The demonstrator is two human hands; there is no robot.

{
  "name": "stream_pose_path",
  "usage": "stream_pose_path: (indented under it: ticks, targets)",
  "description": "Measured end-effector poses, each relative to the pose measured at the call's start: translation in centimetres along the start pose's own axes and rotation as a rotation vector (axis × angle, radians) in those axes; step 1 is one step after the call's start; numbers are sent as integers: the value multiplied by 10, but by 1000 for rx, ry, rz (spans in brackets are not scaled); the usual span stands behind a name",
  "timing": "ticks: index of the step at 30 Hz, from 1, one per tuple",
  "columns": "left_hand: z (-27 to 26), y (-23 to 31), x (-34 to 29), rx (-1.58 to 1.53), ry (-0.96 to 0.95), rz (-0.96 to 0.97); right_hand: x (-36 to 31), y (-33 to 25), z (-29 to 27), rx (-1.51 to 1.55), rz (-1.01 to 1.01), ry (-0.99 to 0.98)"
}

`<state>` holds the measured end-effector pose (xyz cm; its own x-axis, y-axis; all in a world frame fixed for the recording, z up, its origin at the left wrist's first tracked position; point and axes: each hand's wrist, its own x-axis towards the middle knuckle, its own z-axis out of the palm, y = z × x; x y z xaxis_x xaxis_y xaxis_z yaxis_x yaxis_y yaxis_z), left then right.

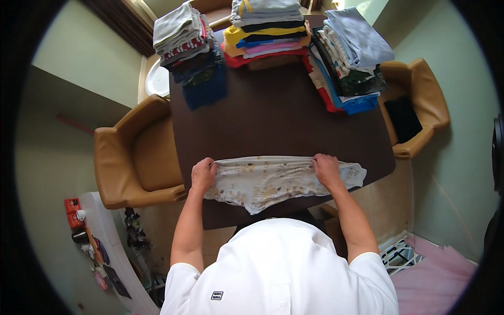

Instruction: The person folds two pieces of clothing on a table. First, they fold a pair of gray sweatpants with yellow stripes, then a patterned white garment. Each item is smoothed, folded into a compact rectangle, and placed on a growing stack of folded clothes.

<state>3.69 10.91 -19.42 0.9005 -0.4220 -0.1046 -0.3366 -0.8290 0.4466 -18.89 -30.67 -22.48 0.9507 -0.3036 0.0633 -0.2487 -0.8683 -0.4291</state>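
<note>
A pair of light patterned pants (pixel 262 181), cream with brown and yellow prints, lies stretched sideways along the near part of the dark brown table (pixel 262 121). It looks folded lengthwise, with a straight far edge and a pointed part toward me. My left hand (pixel 203 174) pinches its left end at the far corner. Farther right, my right hand (pixel 326 170) grips the far edge, and a short length of the cloth extends beyond it. The fingertips of both hands are partly hidden by the fabric and knuckles.
Stacks of folded clothes stand at the far side: a left stack (pixel 184 42), a middle stack (pixel 268 34) and a right stack (pixel 349 58). Tan armchairs flank the table, one left (pixel 139 152) and one right (pixel 420 105) with a black item (pixel 403 118) on it. Pink cloth (pixel 436 278) hangs lower right.
</note>
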Motion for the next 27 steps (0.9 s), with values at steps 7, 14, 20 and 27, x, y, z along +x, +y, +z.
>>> stream_pose_path:
  ticks: [7, 14, 20, 27]
  targets:
    - [7, -9, -1, 2, 21, -51, -9, -3, -28, 8, -44, 11]
    - [8, -2, 2, 25, 12, -141, -20, 24, -18, -282, 219, 184]
    - [12, 16, -14, 238, 278, -69, -42, 53, -37, -321, 421, 391]
    - [62, 52, -79, 34, 145, 128, -84, 84, -52, -59, 956, 372]
